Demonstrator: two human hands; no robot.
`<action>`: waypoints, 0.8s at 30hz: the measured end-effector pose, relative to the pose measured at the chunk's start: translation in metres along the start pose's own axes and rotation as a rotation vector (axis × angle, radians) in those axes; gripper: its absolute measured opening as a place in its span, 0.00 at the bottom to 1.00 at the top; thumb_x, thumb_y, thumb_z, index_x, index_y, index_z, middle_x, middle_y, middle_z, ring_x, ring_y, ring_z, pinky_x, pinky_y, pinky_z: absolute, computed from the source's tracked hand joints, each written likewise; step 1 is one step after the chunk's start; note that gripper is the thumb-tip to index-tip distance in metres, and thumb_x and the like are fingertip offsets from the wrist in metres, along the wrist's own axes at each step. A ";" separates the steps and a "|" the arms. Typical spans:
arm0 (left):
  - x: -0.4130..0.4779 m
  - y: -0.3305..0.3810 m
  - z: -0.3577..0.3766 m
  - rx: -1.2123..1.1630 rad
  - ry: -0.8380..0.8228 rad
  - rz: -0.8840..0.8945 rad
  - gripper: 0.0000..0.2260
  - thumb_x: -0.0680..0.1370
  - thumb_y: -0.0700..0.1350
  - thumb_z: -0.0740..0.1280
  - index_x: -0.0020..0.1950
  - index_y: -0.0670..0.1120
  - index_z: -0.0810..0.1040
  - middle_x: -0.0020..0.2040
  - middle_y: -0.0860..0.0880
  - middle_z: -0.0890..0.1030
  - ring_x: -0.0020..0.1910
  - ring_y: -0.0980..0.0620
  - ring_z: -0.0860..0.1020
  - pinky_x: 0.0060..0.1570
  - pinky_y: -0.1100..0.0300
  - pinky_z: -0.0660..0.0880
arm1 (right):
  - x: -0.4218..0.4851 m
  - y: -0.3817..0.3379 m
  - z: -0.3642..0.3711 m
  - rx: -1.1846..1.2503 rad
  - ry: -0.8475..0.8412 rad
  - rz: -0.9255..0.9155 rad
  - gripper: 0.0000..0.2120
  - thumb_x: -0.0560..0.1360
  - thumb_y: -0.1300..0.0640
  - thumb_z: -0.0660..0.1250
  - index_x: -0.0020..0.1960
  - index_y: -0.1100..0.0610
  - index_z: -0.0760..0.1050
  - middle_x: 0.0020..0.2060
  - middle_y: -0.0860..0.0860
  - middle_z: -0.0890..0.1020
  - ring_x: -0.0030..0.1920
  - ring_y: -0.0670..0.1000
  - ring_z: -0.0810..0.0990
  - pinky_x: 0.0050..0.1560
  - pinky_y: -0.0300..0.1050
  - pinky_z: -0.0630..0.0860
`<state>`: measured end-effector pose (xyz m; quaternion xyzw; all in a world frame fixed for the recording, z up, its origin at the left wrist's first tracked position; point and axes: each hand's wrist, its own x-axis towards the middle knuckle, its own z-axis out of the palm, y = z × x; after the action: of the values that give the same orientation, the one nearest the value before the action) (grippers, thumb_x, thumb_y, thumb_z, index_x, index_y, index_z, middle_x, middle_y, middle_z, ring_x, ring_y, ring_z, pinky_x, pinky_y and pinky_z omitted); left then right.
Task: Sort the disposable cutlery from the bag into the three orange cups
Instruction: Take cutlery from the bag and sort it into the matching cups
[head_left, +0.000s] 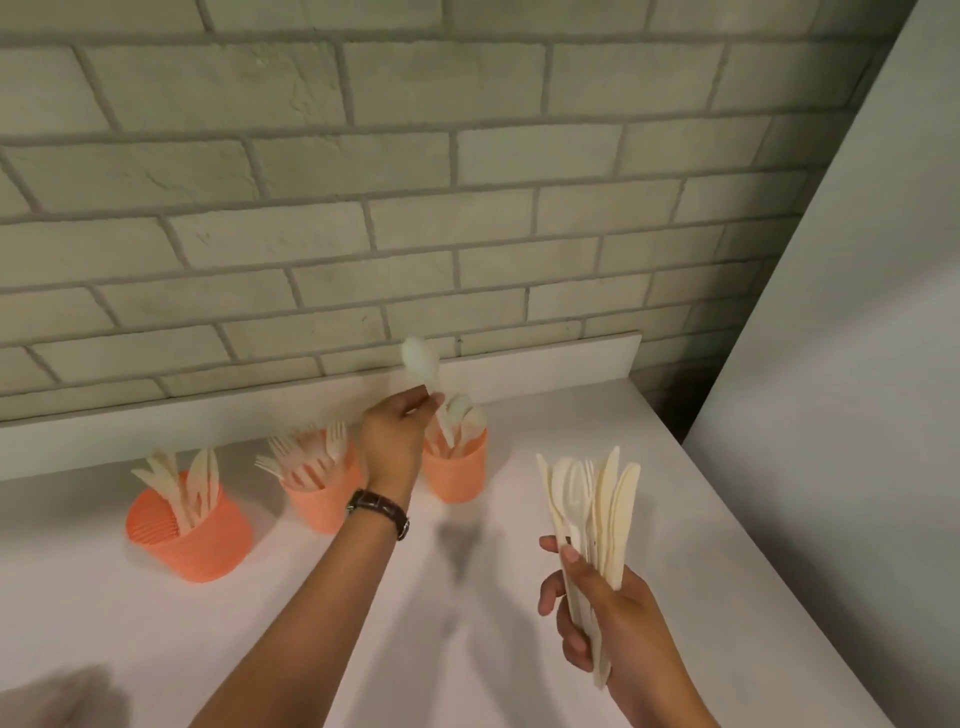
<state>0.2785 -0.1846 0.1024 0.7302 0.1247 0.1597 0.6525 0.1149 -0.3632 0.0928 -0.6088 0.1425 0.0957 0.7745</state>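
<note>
A single wide-angle view, worn on the person's head, looks forward and down from close above the flat white tabletop (156, 634), facing the grey brick wall (395, 208).

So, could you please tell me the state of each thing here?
Left hand: pinching a spoon, bowl up.
Right hand: gripping a mixed cutlery bundle.
Knife cup: holding knives.
Fork cup: holding forks.
Spoon cup: holding spoons; the held spoon's handle reaches its mouth.

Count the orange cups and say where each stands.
3: the left orange ribbed cup holds knives, the middle orange cup forks, the right orange cup spoons, partly behind the left hand.
</note>
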 end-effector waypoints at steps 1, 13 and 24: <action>0.002 -0.006 0.007 0.065 -0.007 -0.013 0.07 0.72 0.41 0.72 0.49 0.42 0.82 0.36 0.58 0.80 0.37 0.60 0.76 0.35 0.77 0.68 | 0.002 -0.001 -0.002 0.009 -0.001 -0.002 0.10 0.78 0.55 0.62 0.53 0.59 0.78 0.29 0.58 0.78 0.19 0.49 0.63 0.22 0.37 0.60; -0.089 0.014 -0.032 0.068 -0.124 -0.069 0.03 0.74 0.44 0.70 0.46 0.50 0.83 0.43 0.59 0.82 0.38 0.64 0.78 0.39 0.71 0.70 | 0.011 -0.008 0.017 -0.037 -0.165 0.003 0.10 0.78 0.58 0.62 0.53 0.62 0.79 0.34 0.61 0.82 0.22 0.51 0.66 0.23 0.40 0.66; -0.149 0.019 -0.131 -0.059 0.069 -0.168 0.05 0.71 0.36 0.71 0.39 0.45 0.84 0.30 0.57 0.83 0.28 0.65 0.77 0.32 0.76 0.70 | 0.001 0.014 0.101 -0.230 -0.480 0.061 0.11 0.79 0.55 0.61 0.50 0.61 0.78 0.36 0.58 0.84 0.22 0.54 0.71 0.22 0.40 0.69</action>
<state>0.0896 -0.1253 0.1233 0.6918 0.2032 0.1329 0.6800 0.1216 -0.2622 0.1017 -0.6481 -0.0389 0.2765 0.7085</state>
